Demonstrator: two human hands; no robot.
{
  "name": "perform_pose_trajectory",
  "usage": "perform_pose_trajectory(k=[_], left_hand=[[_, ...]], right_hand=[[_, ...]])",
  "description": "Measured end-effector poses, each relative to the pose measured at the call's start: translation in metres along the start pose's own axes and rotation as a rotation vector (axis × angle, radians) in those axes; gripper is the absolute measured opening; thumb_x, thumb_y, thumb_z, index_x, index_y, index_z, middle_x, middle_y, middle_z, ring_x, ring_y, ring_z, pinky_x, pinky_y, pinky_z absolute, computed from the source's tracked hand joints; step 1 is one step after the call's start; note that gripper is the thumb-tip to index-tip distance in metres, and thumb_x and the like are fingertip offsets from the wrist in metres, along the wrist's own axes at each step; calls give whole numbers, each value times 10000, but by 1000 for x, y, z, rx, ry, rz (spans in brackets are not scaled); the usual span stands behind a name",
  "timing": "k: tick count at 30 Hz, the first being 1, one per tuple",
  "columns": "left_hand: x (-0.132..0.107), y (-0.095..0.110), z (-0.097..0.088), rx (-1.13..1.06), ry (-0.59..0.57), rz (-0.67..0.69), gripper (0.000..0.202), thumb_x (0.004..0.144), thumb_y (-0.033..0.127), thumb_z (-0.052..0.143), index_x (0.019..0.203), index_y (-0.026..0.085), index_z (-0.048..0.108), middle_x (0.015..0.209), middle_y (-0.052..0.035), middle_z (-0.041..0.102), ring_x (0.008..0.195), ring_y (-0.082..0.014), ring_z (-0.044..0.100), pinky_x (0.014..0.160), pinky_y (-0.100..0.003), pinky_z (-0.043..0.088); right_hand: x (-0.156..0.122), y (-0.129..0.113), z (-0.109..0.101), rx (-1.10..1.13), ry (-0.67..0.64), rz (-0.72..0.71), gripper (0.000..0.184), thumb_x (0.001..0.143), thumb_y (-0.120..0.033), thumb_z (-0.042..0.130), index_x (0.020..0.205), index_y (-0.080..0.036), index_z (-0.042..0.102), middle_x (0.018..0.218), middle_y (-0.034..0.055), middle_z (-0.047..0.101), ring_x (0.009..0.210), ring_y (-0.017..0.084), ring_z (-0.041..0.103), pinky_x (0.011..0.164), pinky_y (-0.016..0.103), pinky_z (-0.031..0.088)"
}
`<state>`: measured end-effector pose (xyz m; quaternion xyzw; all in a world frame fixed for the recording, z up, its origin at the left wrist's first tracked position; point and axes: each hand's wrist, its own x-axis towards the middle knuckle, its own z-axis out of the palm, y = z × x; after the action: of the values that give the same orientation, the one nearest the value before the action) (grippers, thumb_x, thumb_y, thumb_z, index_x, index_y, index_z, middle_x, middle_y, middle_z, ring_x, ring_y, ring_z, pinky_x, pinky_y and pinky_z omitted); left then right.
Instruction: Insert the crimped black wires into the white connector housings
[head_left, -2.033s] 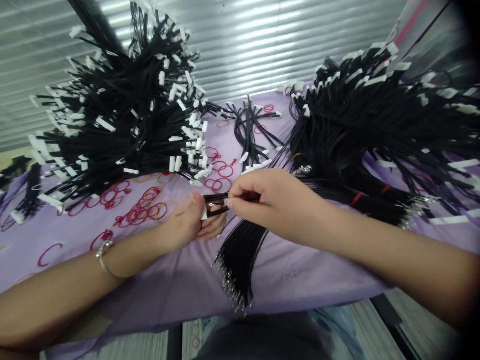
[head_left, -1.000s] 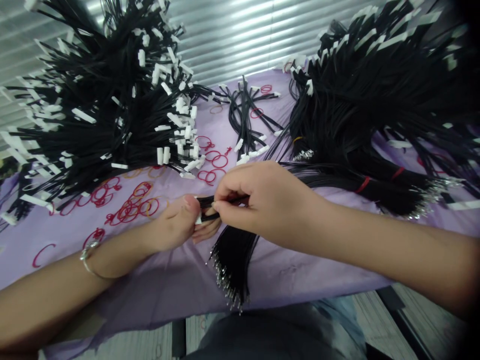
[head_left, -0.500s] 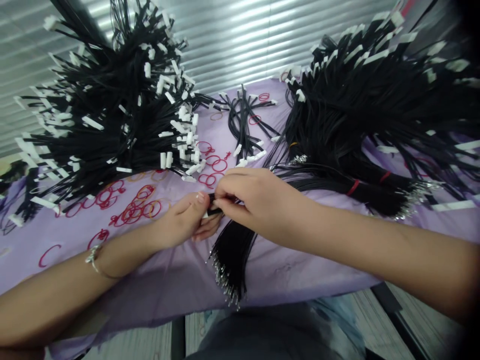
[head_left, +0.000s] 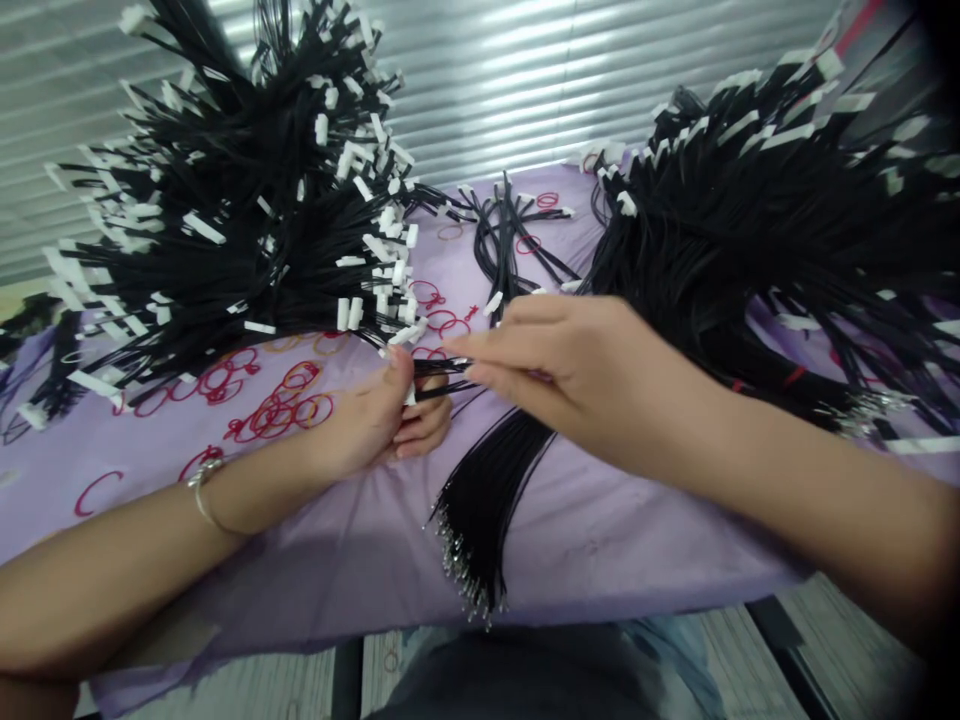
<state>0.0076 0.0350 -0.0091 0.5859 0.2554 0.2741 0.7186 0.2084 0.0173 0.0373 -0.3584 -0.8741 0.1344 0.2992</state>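
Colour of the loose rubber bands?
Thin rubber bands: mostly red, some orange; head view shows them best.

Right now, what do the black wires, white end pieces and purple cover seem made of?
The black wires look like matte plastic-insulated cable. The white end pieces look like molded plastic, given their square edges. The purple cover, creased and thin, could be plastic or cloth.
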Motion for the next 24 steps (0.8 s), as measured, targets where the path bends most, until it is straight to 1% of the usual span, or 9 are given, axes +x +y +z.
perform_pose_trajectory(k=[2,4,6,8,11,13,16,19,24], left_hand=[[0,-1,-1,7,7,9,622,839,726,357,541,192,242,414,61,223,306,-34,230,317,-166,186],[0,-2,-1,2,-4,19,614,854,710,349,547,189,243,419,62,223,310,-34,236,319,-159,193],[0,-3,-2,4,-27,31,611,855,709,346,554,187,246,419,68,221,306,-32,233,320,-155,199],[0,-3,-2,15,-47,31,615,847,720,343,552,188,251,416,69,226,306,-34,238,321,-156,207],[0,-3,-3,24,-68,14,620,840,732,329,549,189,266,423,62,242,315,-40,258,328,-160,217],[-1,-3,-2,29,-74,-2,614,839,735,326,559,190,278,433,61,249,319,-39,259,334,-163,220],[-2,-3,-2,45,-89,4,606,848,731,300,574,190,289,443,65,238,324,-38,250,340,-163,222],[-3,-5,-4,69,-125,28,600,850,735,257,595,193,290,455,70,238,330,-41,246,342,-163,224],[-4,-11,-11,159,-155,39,599,856,736,177,608,201,287,477,61,268,346,-57,286,342,-185,239]], right_hand=[[-1,-1,8,9,-35,-23,267,920,-204,438,932,-134,696,866,66,570,800,134,528,755,292,439],[-1,-3,15,50,-23,20,261,904,-174,434,937,-145,692,881,68,568,825,139,516,792,299,438],[-1,-5,18,98,1,74,256,904,-193,443,952,-177,694,823,43,565,786,131,515,754,283,436],[-1,-5,20,136,24,88,235,896,-188,468,944,-195,698,783,19,572,734,112,516,706,258,427],[-1,-3,22,212,66,88,145,842,-134,545,908,-166,670,780,-7,609,695,80,527,670,213,414],[-1,-1,24,289,78,135,114,809,-130,590,912,-153,631,771,-22,623,689,71,546,664,194,420],[-2,0,27,366,79,171,108,810,-162,610,918,-157,602,782,-28,636,709,70,575,671,187,432],[-3,1,27,387,89,168,82,821,-186,616,891,-151,594,797,-25,646,730,71,588,680,186,439],[-3,0,27,417,97,167,85,810,-175,627,878,-140,589,753,-31,638,710,69,594,676,188,444]])
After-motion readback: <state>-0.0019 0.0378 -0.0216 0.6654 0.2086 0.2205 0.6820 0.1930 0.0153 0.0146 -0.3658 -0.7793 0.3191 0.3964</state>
